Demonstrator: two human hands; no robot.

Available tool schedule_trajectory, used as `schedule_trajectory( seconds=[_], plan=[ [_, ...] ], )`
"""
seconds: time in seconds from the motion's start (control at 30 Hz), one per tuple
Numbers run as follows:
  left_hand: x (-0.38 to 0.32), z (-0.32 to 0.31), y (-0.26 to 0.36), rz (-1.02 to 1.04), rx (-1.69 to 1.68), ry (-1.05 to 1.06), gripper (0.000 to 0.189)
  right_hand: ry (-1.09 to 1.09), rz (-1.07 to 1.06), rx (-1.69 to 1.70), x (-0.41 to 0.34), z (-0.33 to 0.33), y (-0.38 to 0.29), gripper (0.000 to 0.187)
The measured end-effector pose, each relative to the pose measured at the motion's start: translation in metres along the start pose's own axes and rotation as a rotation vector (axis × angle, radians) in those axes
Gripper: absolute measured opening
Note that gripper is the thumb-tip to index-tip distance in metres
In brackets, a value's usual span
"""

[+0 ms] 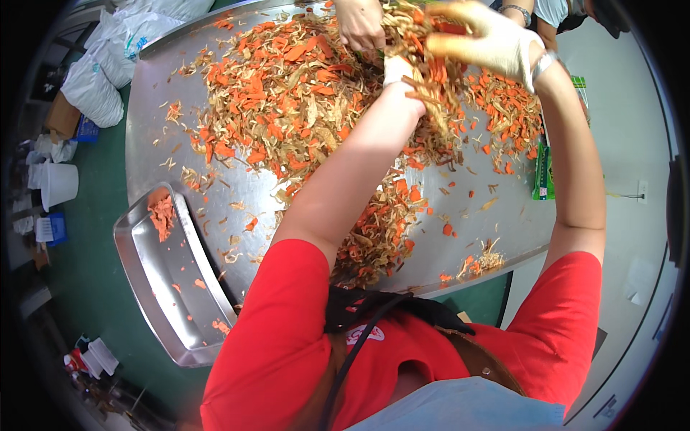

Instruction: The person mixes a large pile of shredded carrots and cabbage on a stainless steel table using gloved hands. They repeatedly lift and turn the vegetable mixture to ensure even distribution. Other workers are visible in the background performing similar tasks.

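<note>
A heap of dried plant slices (302,102), orange, tan and brown, spreads over a stainless steel table (156,134). My left hand (398,70), in a pale glove, reaches into the far part of the heap. Loose strips and slices lie over it and hide its fingers. Just to the right, my right hand (480,40) is raised at the heap's edge in a cream glove. Its thumb and fingers are spread, slightly blurred, with slices visible behind the gap. Another person's bare hand (361,24) dips into the heap left of my hands.
A steel tray (161,285) with orange scraps overhangs the table's left edge. A smaller pile of slices (506,113) lies right, beside a green packet (542,172). White sacks (97,81) and a white bucket (59,183) stand left. Another person's wrist (517,11) shows at the top.
</note>
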State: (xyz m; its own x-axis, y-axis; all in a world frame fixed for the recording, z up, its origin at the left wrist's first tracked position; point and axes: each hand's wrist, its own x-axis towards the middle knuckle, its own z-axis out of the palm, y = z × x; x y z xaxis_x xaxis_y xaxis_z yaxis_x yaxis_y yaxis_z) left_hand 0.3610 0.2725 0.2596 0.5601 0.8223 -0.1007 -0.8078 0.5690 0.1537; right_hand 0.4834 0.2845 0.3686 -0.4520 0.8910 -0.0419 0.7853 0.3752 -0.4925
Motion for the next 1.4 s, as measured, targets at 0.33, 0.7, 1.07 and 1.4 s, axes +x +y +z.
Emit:
schedule_trajectory(
  seconds=[0.33, 0.7, 1.07, 1.4],
  plan=[
    [-0.053, -0.062, -0.014, 0.234, 1.282, 0.074, 0.070, 0.521, 0.097, -0.570, 0.036, 0.012, 0.075, 0.040],
    [-0.249, -0.365, 0.199, 0.499, 1.916, 1.242, 0.068, 0.143, -0.253, -0.393, 0.025, 0.192, 0.052, 0.056],
    [-0.139, -0.417, 0.331, 0.728, 1.998, 1.396, 0.057, 0.136, 0.400, 0.035, 0.275, 0.255, 0.092, 0.085],
    [-0.058, -0.379, 0.322, 0.364, 0.985, 0.888, 0.066, -0.152, 0.412, 0.278, 0.346, 0.290, 0.153, 0.084]
  ],
)
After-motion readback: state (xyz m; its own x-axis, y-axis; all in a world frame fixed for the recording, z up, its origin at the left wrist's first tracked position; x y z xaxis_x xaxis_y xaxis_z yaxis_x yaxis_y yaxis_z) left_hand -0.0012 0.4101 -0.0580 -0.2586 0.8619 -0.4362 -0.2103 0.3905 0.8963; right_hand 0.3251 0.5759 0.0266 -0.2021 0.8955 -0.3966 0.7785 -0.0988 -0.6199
